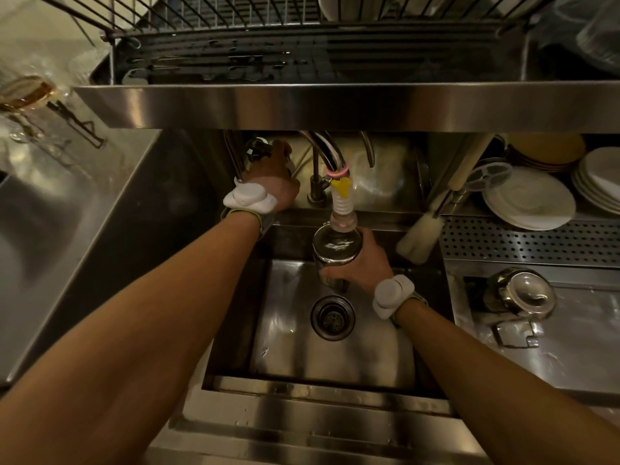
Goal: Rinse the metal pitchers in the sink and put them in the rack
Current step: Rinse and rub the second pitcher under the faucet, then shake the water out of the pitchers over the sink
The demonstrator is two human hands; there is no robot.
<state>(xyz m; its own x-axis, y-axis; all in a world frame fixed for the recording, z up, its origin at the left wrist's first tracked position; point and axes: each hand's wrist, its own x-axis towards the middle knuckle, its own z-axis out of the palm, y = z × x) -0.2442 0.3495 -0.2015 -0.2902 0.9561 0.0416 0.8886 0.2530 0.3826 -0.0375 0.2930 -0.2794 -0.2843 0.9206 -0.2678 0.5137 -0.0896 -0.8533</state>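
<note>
My right hand (364, 263) grips a metal pitcher (336, 245) over the sink (292, 347), its open mouth tilted up right under the faucet nozzle (342, 209). My left hand (271, 176) reaches to the back of the sink and holds the tap handle (256, 147), fingers partly hidden behind it. A second metal pitcher (521, 293) lies on its side on the counter to the right of the sink. The wire rack (235, 25) sits on the shelf overhead.
A steel shelf edge (335, 105) juts out above the faucet. White plates (530, 199) and a bottle brush (419, 236) sit at the right, by a perforated drain tray (523, 239). The drain strainer (332, 317) is in the sink floor. Glassware (30, 95) stands far left.
</note>
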